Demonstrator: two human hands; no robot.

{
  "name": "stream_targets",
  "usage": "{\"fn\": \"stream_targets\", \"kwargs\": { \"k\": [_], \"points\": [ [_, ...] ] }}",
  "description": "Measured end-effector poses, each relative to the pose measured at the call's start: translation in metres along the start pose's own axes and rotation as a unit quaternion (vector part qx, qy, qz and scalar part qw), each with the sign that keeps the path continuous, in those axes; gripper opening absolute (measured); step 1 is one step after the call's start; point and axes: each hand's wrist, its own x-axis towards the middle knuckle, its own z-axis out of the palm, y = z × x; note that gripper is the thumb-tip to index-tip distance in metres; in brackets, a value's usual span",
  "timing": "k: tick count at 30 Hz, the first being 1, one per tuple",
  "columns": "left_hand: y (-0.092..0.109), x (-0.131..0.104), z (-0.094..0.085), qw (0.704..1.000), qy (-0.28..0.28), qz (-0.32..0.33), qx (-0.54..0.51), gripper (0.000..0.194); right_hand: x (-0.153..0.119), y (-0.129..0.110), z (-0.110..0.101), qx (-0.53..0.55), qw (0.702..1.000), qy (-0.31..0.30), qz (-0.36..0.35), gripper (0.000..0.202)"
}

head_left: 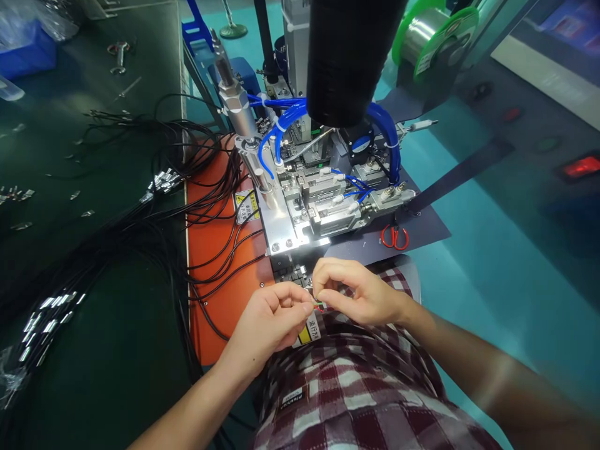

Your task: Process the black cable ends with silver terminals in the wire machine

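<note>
Close together in front of my lap, both hands pinch at thin coloured wires [319, 305], with green and red strands showing between the fingertips. My left hand [276, 315] has its thumb and forefinger pressed together on the wires. Thumb and forefinger of my right hand [354, 290] close on the strands' other side; the very tips of the wires are hidden. Just beyond the fingers is a small metal fixture [294, 273] at the front of a bench machine [323, 200] with blue air tubes.
Black cables [229, 219] with metal connectors run over the orange base [206, 250] and dark green table [117, 350] at left. Red-handled scissors [395, 238] lie right of the machine. A solder wire spool [429, 37] and a black tube [351, 62] stand above.
</note>
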Motion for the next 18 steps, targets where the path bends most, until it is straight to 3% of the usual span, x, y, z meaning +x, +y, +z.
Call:
{"fn": "stream_targets", "kwargs": {
  "k": [2,8,14,18],
  "points": [
    [-0.001,0.001,0.001,1.0,0.018,0.001,0.002,0.02,0.0,0.0,0.0,0.0,1.0,0.003,0.016,0.012],
    [-0.003,0.001,0.002,0.997,0.073,0.0,0.0,0.02,-0.01,0.005,0.017,0.098,0.976,0.118,0.153,0.012],
    [-0.006,0.002,0.003,0.996,0.087,0.014,-0.001,0.021,-0.01,-0.001,0.03,0.121,0.965,0.158,0.168,0.006],
    [-0.009,0.002,0.004,0.995,0.099,0.02,-0.024,0.021,-0.007,-0.005,0.041,0.162,0.949,0.166,0.216,0.01]
  ]
}}
